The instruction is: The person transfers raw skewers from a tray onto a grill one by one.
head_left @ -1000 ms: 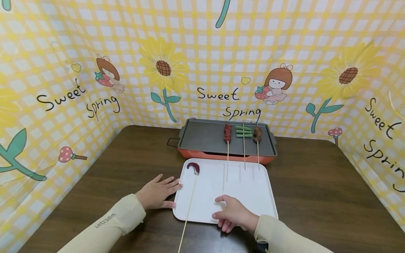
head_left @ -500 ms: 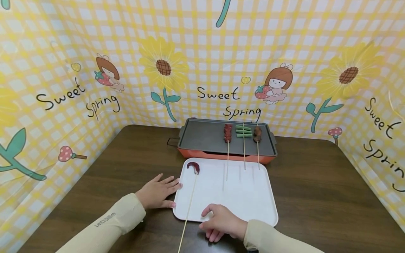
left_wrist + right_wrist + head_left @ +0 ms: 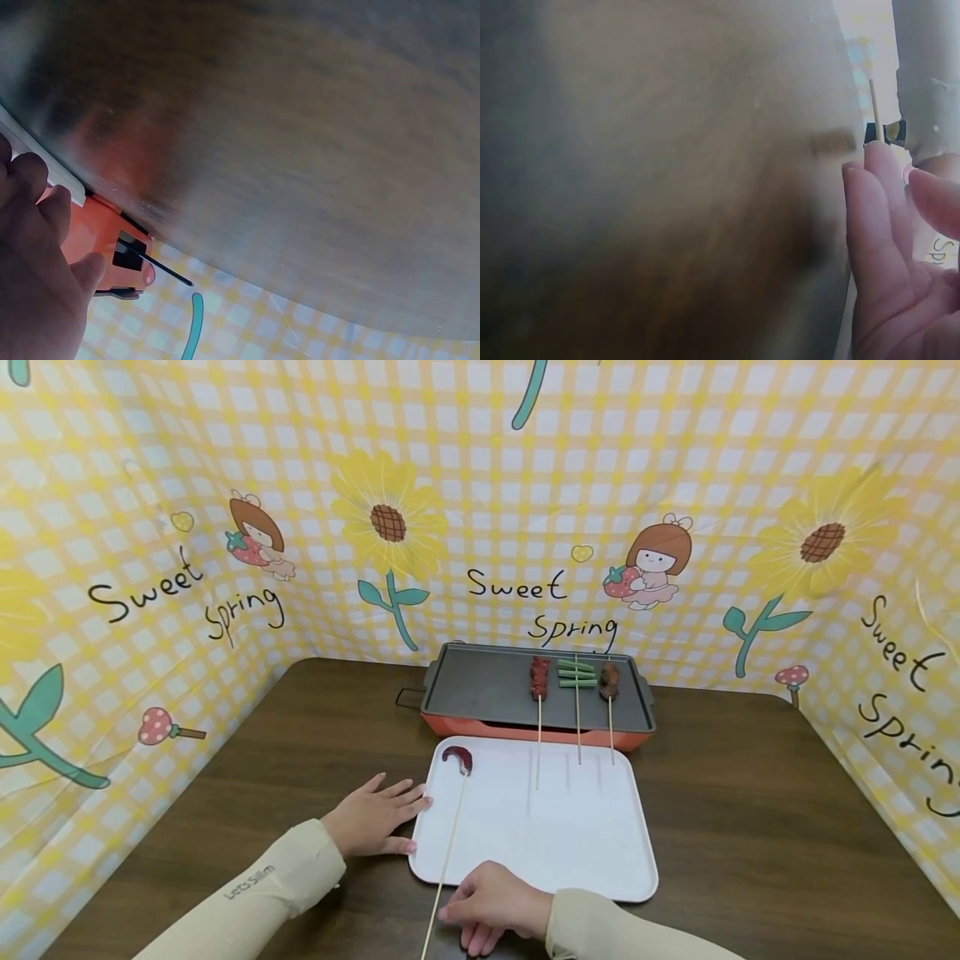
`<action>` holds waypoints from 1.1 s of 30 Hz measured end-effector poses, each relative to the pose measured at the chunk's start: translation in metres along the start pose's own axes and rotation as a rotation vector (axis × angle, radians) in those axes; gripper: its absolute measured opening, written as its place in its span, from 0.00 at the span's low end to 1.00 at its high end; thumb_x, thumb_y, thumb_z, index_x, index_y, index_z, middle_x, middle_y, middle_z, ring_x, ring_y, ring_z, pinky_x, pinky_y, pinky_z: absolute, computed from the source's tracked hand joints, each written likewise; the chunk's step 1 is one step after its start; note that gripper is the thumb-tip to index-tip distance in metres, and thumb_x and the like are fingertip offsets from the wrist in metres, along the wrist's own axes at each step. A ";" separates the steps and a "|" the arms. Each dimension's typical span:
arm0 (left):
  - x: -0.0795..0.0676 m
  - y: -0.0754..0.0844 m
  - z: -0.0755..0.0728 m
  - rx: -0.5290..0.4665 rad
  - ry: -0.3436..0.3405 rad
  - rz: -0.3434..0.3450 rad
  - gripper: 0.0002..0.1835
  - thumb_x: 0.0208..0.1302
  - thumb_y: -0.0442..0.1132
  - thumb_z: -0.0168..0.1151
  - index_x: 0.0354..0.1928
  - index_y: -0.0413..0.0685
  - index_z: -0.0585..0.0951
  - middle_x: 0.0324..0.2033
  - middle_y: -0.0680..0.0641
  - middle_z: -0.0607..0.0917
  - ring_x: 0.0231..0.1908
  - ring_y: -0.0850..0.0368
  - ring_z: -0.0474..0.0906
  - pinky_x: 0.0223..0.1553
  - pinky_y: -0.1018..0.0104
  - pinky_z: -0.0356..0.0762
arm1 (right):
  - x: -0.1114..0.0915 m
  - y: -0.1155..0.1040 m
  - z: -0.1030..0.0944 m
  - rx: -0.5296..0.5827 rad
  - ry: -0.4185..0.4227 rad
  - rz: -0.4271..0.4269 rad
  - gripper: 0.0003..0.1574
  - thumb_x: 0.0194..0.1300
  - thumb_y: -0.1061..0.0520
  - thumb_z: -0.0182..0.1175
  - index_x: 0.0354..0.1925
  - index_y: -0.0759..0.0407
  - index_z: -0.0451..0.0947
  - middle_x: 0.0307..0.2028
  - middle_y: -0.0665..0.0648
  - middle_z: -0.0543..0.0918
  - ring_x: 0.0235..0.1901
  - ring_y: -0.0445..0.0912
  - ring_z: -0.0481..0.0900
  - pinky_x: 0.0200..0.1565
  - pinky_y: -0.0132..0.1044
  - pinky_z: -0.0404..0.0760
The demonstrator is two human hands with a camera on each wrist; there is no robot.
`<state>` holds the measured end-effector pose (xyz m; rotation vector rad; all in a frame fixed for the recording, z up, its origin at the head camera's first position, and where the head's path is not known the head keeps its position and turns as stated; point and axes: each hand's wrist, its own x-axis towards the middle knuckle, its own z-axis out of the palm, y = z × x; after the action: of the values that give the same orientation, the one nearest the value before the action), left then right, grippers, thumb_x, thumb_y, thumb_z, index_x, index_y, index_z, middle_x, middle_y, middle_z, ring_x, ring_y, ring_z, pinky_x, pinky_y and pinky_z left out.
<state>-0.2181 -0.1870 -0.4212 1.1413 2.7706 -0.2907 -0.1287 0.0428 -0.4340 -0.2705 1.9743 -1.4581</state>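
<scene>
A skewer (image 3: 452,843) with a dark red, curled piece like an octopus tentacle lies along the left side of the white tray (image 3: 592,852). Its stick runs out past the tray's front edge. My right hand (image 3: 495,906) hovers at that edge, thumb and fingertips right beside the stick. From the right wrist, the stick (image 3: 877,109) shows beyond the fingertips, with the thumb apart from them. My left hand (image 3: 375,817) lies spread on the table, its fingertips and thumb touching the tray's left rim.
Behind the tray stands an orange-based grill (image 3: 480,689) with a wire handle at its left. On it lie a red meat skewer (image 3: 539,678), a green vegetable skewer (image 3: 576,673) and a brown meat skewer (image 3: 610,680), their sticks overhanging the tray. Patterned cloth (image 3: 480,485) surrounds the table.
My right hand has moved left and toward me, from over the tray to beside the skewer's stick. The left hand, tray and skewers have stayed in place.
</scene>
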 end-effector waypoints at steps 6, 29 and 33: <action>-0.001 0.001 0.001 -0.005 0.003 0.004 0.37 0.64 0.64 0.51 0.68 0.48 0.70 0.67 0.46 0.69 0.67 0.47 0.63 0.63 0.41 0.57 | 0.006 -0.001 0.007 -0.035 0.000 0.036 0.15 0.62 0.56 0.64 0.22 0.63 0.82 0.10 0.51 0.75 0.07 0.36 0.71 0.11 0.27 0.71; 0.002 -0.006 0.003 -0.023 0.006 0.016 0.37 0.65 0.63 0.50 0.68 0.47 0.68 0.68 0.44 0.67 0.68 0.45 0.61 0.64 0.39 0.55 | 0.012 -0.017 0.019 -0.062 0.008 0.127 0.18 0.64 0.57 0.62 0.20 0.64 0.77 0.09 0.53 0.75 0.07 0.37 0.71 0.11 0.30 0.72; 0.003 -0.007 0.000 -0.025 0.004 0.022 0.37 0.65 0.63 0.51 0.68 0.47 0.68 0.67 0.43 0.67 0.67 0.45 0.61 0.63 0.39 0.55 | 0.013 -0.017 0.019 -0.060 0.010 0.129 0.18 0.64 0.57 0.62 0.20 0.64 0.77 0.08 0.53 0.75 0.07 0.37 0.71 0.10 0.30 0.72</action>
<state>-0.2254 -0.1897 -0.4211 1.1673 2.7548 -0.2511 -0.1309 0.0153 -0.4268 -0.1584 2.0077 -1.3223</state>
